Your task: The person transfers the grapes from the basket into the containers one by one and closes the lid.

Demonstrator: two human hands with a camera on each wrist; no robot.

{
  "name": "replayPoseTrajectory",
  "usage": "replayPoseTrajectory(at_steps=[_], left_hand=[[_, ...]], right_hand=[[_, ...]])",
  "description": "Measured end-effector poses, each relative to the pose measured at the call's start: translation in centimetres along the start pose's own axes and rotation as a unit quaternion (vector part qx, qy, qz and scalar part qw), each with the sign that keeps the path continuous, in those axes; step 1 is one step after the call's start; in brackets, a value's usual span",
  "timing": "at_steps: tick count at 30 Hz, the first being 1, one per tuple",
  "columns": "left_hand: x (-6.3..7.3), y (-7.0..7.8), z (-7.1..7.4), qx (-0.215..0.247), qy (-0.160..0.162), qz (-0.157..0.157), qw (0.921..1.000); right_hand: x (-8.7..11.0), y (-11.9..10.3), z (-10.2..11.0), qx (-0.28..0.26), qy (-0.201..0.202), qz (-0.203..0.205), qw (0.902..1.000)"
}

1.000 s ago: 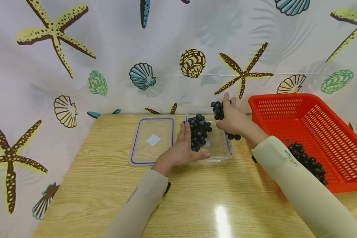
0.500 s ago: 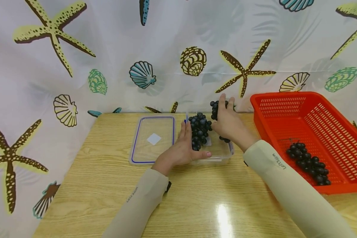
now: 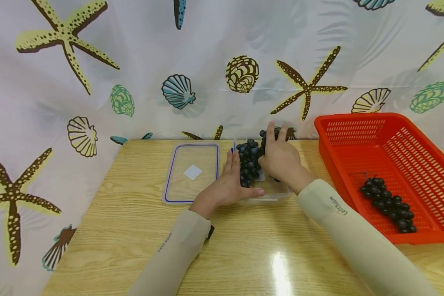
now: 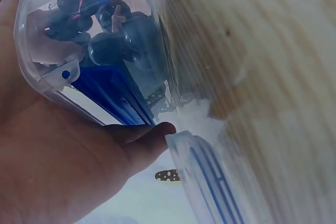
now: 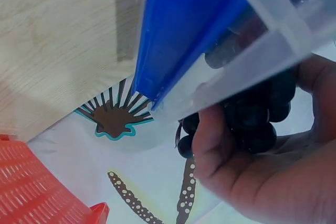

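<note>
A clear plastic food container [image 3: 270,198] with blue side clips stands on the wooden table. One bunch of dark grapes [image 3: 248,163] lies along its left side. My left hand [image 3: 223,187] rests against the container's left front corner, fingers straight along the left wall and thumb along the front. In my right hand [image 3: 281,159] is a second bunch of dark grapes [image 5: 254,111], gripped over the container's right half; the hand hides much of it in the head view. The right wrist view shows fingers and thumb curled round these grapes beside the blue clip [image 5: 184,24].
Left of the container lies its clear lid [image 3: 179,187] with a blue seal. A red plastic basket [image 3: 334,176] stands at the right, holding another bunch of dark grapes [image 3: 390,205]. Behind the table [image 3: 133,230] hangs a curtain [image 3: 207,37] printed with shells and starfish.
My right hand has moved left and lower with its grapes, from the container's right edge to over its inside. The left hand stays at the corner. The head view has shifted slightly.
</note>
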State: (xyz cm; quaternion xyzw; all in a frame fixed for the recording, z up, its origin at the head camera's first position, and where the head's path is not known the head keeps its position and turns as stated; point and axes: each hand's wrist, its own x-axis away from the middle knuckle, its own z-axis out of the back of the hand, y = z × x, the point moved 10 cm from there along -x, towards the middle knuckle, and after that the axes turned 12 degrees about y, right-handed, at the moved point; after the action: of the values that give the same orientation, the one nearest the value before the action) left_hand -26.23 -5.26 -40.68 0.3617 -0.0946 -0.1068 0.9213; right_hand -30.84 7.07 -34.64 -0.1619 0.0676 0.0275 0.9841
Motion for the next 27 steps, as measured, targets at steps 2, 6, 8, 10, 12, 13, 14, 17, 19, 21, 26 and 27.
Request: replayPoseTrajectory(at_steps=[2,6,8,10,12,13,14,17,19,21,26,27], left_hand=[[0.0,0.0,0.0,-0.002,0.0,0.0,1.0],[-0.1,-0.1,0.0,-0.005,0.003,-0.005,1.0],[-0.1,-0.1,0.0,-0.005,0.003,-0.006,1.0],[-0.1,-0.1,0.0,-0.005,0.003,-0.007,1.0],[-0.1,0.0,-0.1,-0.005,0.0,-0.007,1.0],[-0.1,0.0,-0.1,-0.006,-0.001,-0.007,1.0],[-0.1,0.0,-0.1,-0.005,-0.001,-0.007,1.0],[0.0,0.1,-0.1,-0.007,-0.003,-0.005,1.0],[0.0,0.1,-0.1,-0.008,-0.003,-0.004,1.0],[0.1,0.1,0.0,-0.01,-0.002,-0.003,0.9999],[0.1,0.1,0.0,-0.012,-0.002,-0.001,0.9999],[0.1,0.1,-0.1,-0.013,-0.002,-0.001,0.9999]], right_hand=[[0.0,0.0,-0.2,0.019,0.007,0.004,0.9998],[-0.1,-0.2,-0.7,0.055,0.006,0.016,0.9983],[-0.1,-0.4,-0.9,0.068,0.0,0.022,0.9975],[-0.1,-0.5,-1.0,0.076,-0.005,0.027,0.9968],[-0.2,-0.5,-1.0,0.08,-0.009,0.029,0.9964],[-0.1,-0.5,-0.9,0.081,-0.01,0.031,0.9962],[-0.1,-0.5,-0.8,0.083,-0.01,0.032,0.996],[0.0,-0.6,-0.5,0.084,0.0,0.038,0.9957],[0.1,-0.6,-0.1,0.083,0.013,0.042,0.9956],[0.2,-0.7,0.1,0.077,0.025,0.045,0.9957],[0.6,-0.8,-0.4,0.055,0.02,0.066,0.9961],[0.7,-0.8,-0.7,0.053,0.013,0.071,0.996]])
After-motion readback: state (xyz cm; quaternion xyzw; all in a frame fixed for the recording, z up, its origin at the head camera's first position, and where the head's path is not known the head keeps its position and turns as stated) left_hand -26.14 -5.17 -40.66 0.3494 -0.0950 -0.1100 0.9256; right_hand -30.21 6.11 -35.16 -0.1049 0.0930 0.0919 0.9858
